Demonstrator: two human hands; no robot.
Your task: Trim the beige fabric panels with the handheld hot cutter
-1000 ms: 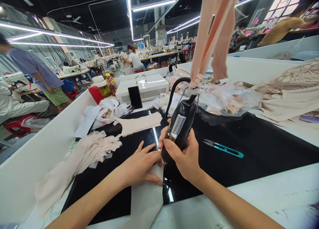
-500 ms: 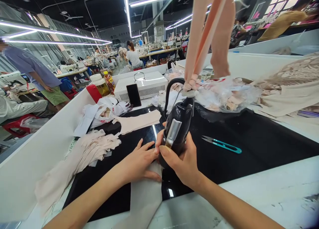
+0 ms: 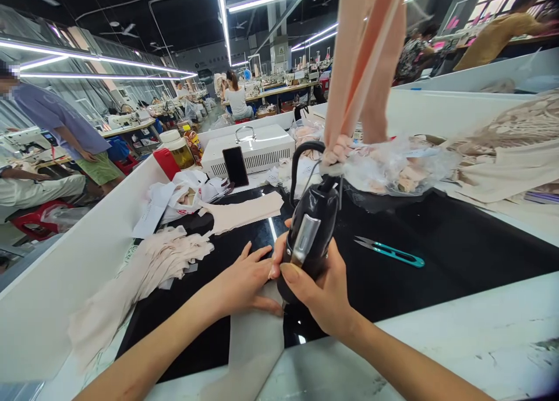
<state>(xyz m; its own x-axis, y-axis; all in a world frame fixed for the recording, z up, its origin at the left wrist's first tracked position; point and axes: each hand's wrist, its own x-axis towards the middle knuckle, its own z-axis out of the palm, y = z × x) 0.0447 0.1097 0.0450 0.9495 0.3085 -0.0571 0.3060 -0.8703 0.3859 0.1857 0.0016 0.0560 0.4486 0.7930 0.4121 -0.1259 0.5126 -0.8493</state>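
Note:
My right hand (image 3: 314, 290) is wrapped round a black corded handheld power tool (image 3: 303, 247) with a silver plate on its side. The tool stands nearly upright, tilted a little, its lower end hidden by my hands. Peach fabric strips (image 3: 360, 63) are knotted at its top and run up out of view. My left hand (image 3: 248, 284) lies flat with fingers spread on a pale strip of fabric (image 3: 255, 346), its fingertips close beside the tool. That strip hangs over the near edge of the black work surface (image 3: 393, 215).
Teal thread snips (image 3: 391, 252) lie to the right. On the left are a stack of pale fabric pieces (image 3: 152, 273) and a single cut piece (image 3: 244, 212). Behind stand a phone (image 3: 234, 166), a white metal box (image 3: 262, 142) and plastic-bagged scraps (image 3: 402, 168).
Both hands and the tool keep almost the same place. The loose end of the hanging peach strips has swung left, and the whole view has shifted slightly.

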